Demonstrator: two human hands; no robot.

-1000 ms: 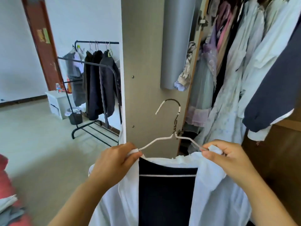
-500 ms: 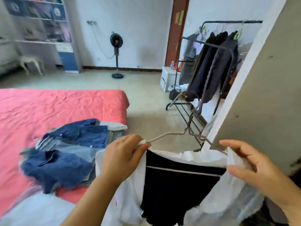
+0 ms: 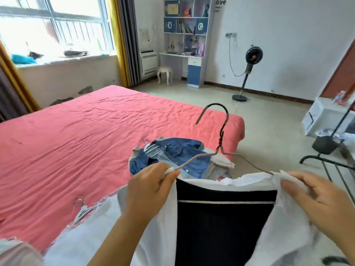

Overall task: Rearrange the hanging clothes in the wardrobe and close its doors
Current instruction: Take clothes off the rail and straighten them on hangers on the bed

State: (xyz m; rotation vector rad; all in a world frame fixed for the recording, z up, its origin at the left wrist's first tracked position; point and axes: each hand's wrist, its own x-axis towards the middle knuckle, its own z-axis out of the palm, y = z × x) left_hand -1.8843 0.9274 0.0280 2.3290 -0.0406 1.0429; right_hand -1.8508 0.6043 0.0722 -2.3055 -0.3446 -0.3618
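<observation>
A white shirt [image 3: 157,237] with a dark garment [image 3: 221,223] inside it hangs on a wire hanger [image 3: 221,146], held up in front of me over the edge of a pink bed [image 3: 76,135]. My left hand [image 3: 149,187] grips the hanger's left shoulder through the white cloth. My right hand [image 3: 317,196] pinches the shirt's right shoulder at the other end of the hanger. The wardrobe is out of view.
A pile of denim clothes on hangers [image 3: 172,156] lies on the bed just past my hands. More light clothes with wire hangers [image 3: 80,208] lie at the bed's near edge. A floor fan [image 3: 249,70], a desk with shelves [image 3: 186,45] and a clothes rack's base [image 3: 326,154] stand around.
My view has swung left from the wardrobe to the bed and window. Both hands keep their hold on the hanger and shirt, now over the bed's edge.
</observation>
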